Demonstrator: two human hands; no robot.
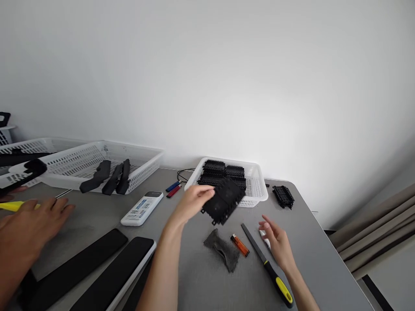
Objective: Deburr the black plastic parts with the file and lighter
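Note:
My left hand is closed on the edge of a flat black plastic part with toothed sides, holding it raised and tilted above the table. Behind it, several similar black parts lie in a small white basket. My right hand is open and holds nothing I can see, beside a small white item that it partly covers. Left of that hand lies a file with a black and yellow handle. An orange lighter and a crumpled dark grey cloth rest nearby.
One more black part lies by the table's right edge. Left are a large white basket with dark pieces, a white device, two phones, blue and red lighters. Another person's hand is at far left with something yellow.

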